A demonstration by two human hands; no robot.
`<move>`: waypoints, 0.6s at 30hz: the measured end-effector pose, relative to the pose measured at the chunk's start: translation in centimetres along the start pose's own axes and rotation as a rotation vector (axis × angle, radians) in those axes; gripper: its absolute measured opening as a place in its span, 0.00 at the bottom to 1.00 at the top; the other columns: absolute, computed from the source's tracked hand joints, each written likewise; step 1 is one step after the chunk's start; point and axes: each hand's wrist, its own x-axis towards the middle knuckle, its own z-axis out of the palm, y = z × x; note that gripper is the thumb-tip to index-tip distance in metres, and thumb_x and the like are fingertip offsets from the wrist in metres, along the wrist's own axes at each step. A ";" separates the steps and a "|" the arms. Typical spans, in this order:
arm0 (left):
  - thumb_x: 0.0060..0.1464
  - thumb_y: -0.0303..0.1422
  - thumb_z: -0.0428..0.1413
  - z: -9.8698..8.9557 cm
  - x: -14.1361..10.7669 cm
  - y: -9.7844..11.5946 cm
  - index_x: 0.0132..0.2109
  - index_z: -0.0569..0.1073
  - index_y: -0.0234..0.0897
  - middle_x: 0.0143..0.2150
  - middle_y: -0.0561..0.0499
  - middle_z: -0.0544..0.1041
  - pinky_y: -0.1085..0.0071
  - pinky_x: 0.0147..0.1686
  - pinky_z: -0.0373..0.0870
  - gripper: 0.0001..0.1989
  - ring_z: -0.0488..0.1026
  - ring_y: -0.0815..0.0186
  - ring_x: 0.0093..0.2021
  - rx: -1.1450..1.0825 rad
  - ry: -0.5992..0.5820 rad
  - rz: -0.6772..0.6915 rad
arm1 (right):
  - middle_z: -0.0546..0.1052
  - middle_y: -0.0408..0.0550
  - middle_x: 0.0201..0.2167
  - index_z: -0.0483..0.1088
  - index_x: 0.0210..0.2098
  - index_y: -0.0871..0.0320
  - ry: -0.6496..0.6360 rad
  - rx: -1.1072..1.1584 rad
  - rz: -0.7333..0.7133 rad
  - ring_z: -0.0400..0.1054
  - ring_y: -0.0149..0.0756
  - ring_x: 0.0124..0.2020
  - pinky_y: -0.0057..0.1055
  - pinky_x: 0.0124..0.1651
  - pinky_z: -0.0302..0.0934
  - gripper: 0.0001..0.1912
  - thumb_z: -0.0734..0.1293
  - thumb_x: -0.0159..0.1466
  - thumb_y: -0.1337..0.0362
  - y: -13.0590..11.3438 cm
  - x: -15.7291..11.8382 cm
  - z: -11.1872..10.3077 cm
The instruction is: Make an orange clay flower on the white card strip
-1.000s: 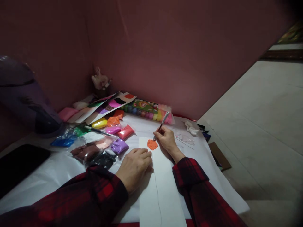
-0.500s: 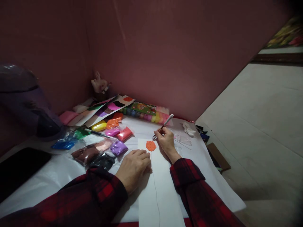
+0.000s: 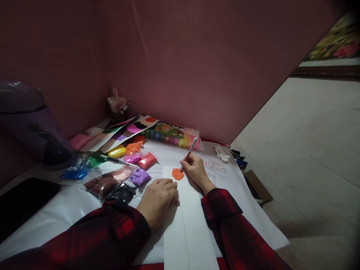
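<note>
A fork (image 3: 191, 147) with a pale, striped handle end is pinched in my right hand (image 3: 197, 170). Its tines touch the right side of a textured orange clay patch (image 3: 177, 174) near the top of a long white paper strip (image 3: 194, 232). From the patch a thin drawn line runs down the strip. My left hand (image 3: 159, 198) lies over the strip's left edge, palm down, below and left of the clay, with fingers lightly bent and holding nothing visible.
Bagged clay in several colours, including a purple packet (image 3: 140, 176), lies left of the strip. Behind are sample cards (image 3: 128, 131) and a clay pack (image 3: 171, 133). A dark flat object (image 3: 25, 202) sits far left; white crumpled material (image 3: 221, 153) is at right.
My right hand has shifted slightly left and brought the fork's tines from beside the orange clay down onto it. My left hand stays in place on the strip.
</note>
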 end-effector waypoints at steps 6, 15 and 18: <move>0.52 0.30 0.59 -0.1 0.1 -0.1 0.30 0.75 0.36 0.38 0.50 0.79 0.63 0.44 0.67 0.03 0.74 0.60 0.44 0.014 0.000 0.012 | 0.69 0.41 0.18 0.67 0.22 0.58 -0.004 0.008 0.007 0.63 0.32 0.21 0.28 0.26 0.58 0.06 0.67 0.53 0.63 0.3 0.2 0.3; 0.54 0.31 0.58 0.2 0.1 -0.2 0.30 0.74 0.36 0.39 0.51 0.79 0.63 0.45 0.66 0.05 0.73 0.61 0.45 -0.028 -0.008 -0.010 | 0.70 0.41 0.19 0.67 0.23 0.57 0.016 0.008 0.009 0.63 0.32 0.22 0.28 0.29 0.58 0.05 0.66 0.54 0.64 0.4 0.4 0.6; 0.53 0.31 0.58 0.2 0.0 -0.2 0.30 0.74 0.36 0.39 0.50 0.79 0.62 0.45 0.66 0.05 0.73 0.60 0.44 -0.023 -0.006 -0.015 | 0.70 0.41 0.19 0.67 0.23 0.57 0.046 0.021 0.015 0.63 0.32 0.22 0.29 0.28 0.58 0.06 0.66 0.53 0.63 0.2 0.4 0.6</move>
